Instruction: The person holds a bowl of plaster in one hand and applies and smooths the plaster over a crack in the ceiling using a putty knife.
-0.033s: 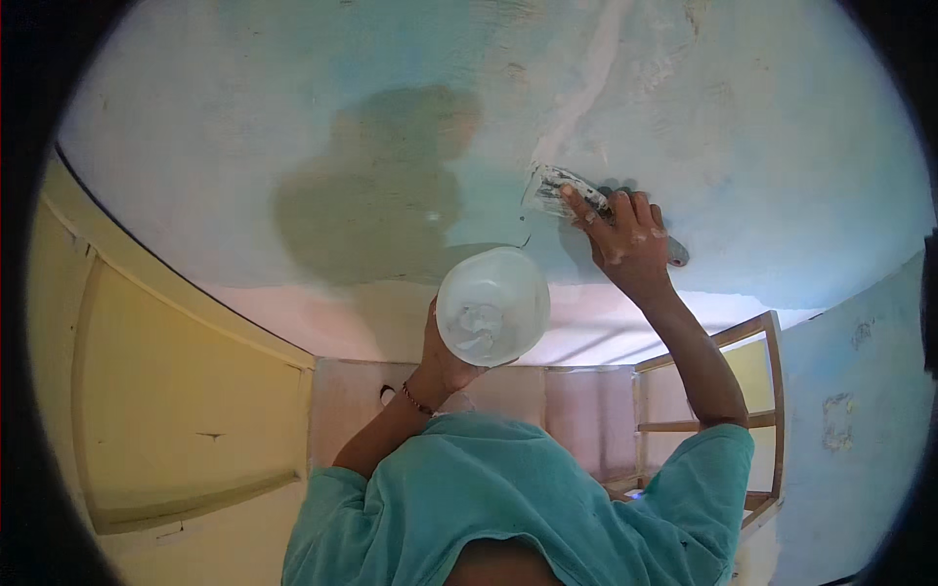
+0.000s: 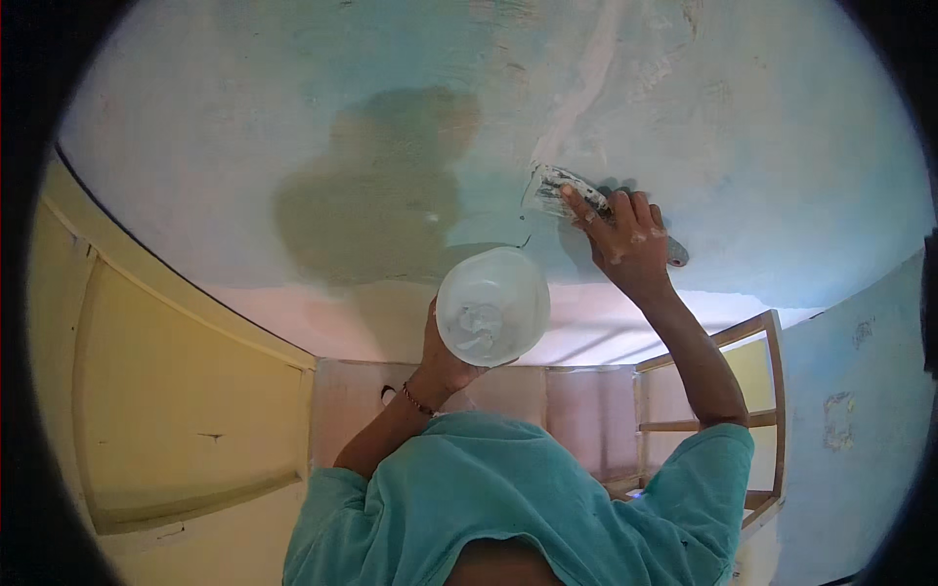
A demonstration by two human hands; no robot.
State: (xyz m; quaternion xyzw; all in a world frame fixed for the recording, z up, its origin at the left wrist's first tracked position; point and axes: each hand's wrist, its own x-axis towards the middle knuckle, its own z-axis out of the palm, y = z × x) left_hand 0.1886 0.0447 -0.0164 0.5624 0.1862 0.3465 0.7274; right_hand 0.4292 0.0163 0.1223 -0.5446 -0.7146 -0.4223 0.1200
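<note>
My right hand [image 2: 630, 244] is closed around a putty knife, its index finger laid along the blade. The putty knife [image 2: 544, 195], smeared with white paste, rests its blade against the blue-green plastered surface [image 2: 743, 156]. From the blade a pale strip of filler [image 2: 584, 98] runs up and away. Just below the blade a short dark crack [image 2: 528, 239] shows. My left hand [image 2: 442, 354] grips a white plastic tub [image 2: 520, 303] from beneath and the side, its mouth tilted into view. A little white paste [image 2: 479, 322] sits in the bottom. Most left fingers are hidden behind the tub.
Yellow wall panels [image 2: 195, 361] with ledges stand at the left. At the right is a wooden frame [image 2: 777, 410] with crossbars, beside a patched blue wall [image 2: 840, 420]. A pink band [image 2: 264, 301] borders the blue-green surface, and shadows fall across it.
</note>
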